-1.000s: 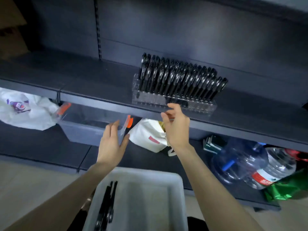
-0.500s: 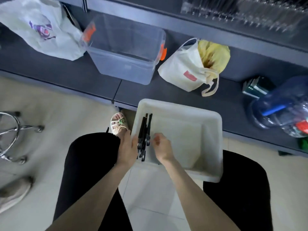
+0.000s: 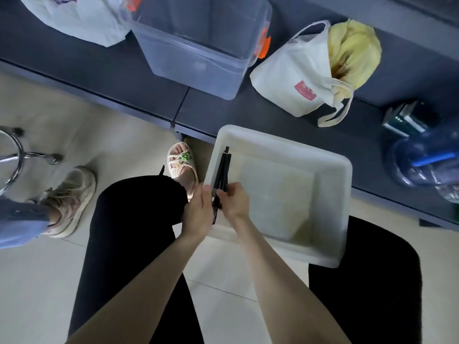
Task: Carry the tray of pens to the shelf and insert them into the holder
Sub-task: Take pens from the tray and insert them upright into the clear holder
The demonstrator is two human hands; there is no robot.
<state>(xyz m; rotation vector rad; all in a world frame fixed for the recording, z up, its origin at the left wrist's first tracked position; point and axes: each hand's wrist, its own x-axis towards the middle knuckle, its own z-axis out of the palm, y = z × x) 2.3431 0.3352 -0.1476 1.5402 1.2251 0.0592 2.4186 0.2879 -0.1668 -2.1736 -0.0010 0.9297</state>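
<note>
- A pale tiled floor [image 3: 104, 130] fills the view from above; a dark grey low shelf [image 3: 119, 75] runs across from 9 to 2 o'clock.
- 1 white plastic tray [image 3: 273, 199] rests on the seated person's knees in black trousers, at 3 o'clock, its far edge over the shelf.
- A small bundle of black pens [image 3: 221, 167] lies along the tray's 9 o'clock wall; their number cannot be told.
- The left hand [image 3: 198, 214] curls round the bundle's near end; the right hand [image 3: 236, 204] pinches it from the other side, both narrowly closed.
- On the shelf: 1 clear storage box [image 3: 198, 50] with orange latches at 12 o'clock, 1 white plastic bag [image 3: 74, 18] at 11, 1 cloth tote bag [image 3: 295, 80] at 1, 1 blue water jug [image 3: 422, 162] at 3.
- 1 chrome stool base [image 3: 15, 157] and another person's sneaker [image 3: 69, 199] sit at 9 o'clock.
</note>
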